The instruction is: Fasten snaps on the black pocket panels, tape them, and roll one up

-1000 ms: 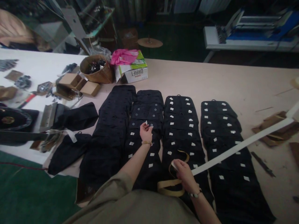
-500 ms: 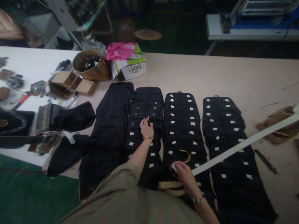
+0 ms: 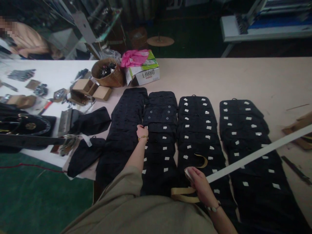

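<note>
Rows of overlapping black fabric pieces [image 3: 197, 146] lie side by side on the table, many with small white patches in pairs. My left hand [image 3: 142, 131] is on the second row from the left, near its left edge, fingers closed over a spot where a white bit shows; what they pinch is too small to name. Uncovered metal rings show just above it. My right hand [image 3: 198, 182] grips a long white strip [image 3: 258, 152] that stretches away to the right. A yellowish backing tape [image 3: 180, 194] curls beneath that hand.
A basket of dark parts [image 3: 109, 78] and a box with pink cloth [image 3: 146, 73] stand at the back. Small cardboard boxes [image 3: 102, 93] and a dark machine [image 3: 29, 125] are at left. An open carton [image 3: 299, 130] lies right. Another person [image 3: 31, 40] sits at upper left.
My left hand has moved left across the second row and its fingers have closed. A white patch now shows on that row's right side. The view has shifted left; my right hand still holds the strip.
</note>
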The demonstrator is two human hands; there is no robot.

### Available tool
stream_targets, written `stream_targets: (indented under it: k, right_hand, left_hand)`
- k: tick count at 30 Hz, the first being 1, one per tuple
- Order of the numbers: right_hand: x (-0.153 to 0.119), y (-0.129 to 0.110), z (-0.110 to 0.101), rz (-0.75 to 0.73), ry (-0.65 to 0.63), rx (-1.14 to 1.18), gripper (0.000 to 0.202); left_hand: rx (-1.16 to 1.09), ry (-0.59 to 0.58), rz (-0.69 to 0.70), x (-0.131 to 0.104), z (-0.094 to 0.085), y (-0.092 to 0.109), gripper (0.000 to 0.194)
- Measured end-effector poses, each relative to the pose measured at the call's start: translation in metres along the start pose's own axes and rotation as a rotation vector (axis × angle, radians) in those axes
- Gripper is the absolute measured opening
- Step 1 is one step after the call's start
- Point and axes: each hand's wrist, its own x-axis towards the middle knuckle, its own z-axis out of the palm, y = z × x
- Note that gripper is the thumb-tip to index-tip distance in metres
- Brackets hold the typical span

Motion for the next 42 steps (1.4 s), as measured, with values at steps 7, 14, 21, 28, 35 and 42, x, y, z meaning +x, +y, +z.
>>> stream_targets:
  k: [7,14,21,28,35,42]
  right_hand:
    - [-0.009,-0.005,0.006,-0.026,0.018,0.011,0.05]
    - [-0.017,-0.006,0.011,-0.086,0.015,0.029,0.04]
    - [-0.022,-0.005,0.008,-0.145,0.027,0.097,0.025]
    - [-0.03,-0.005,0.009,-0.309,-0.024,0.022,0.047]
    - [-0.036,-0.006,0.008,-0.473,0.144,-0.323,0.051]
    - [-0.045,-0.003,0.006,-0.544,0.127,-0.489,0.044]
  left_hand:
    - [0.14,-0.068,0.533,-0.029,-0.006,0.011,0.045]
    - [0.297,-0.317,1.008,-0.083,0.058,0.028,0.074]
    - [0.35,-0.264,0.878,-0.062,0.033,0.028,0.07]
    - [0.41,-0.246,0.608,-0.041,-0.008,-0.001,0.071]
    - [-0.393,-0.993,0.605,-0.151,-0.038,0.022,0.051]
    - [-0.539,-1.292,0.562,-0.235,-0.069,0.017,0.034]
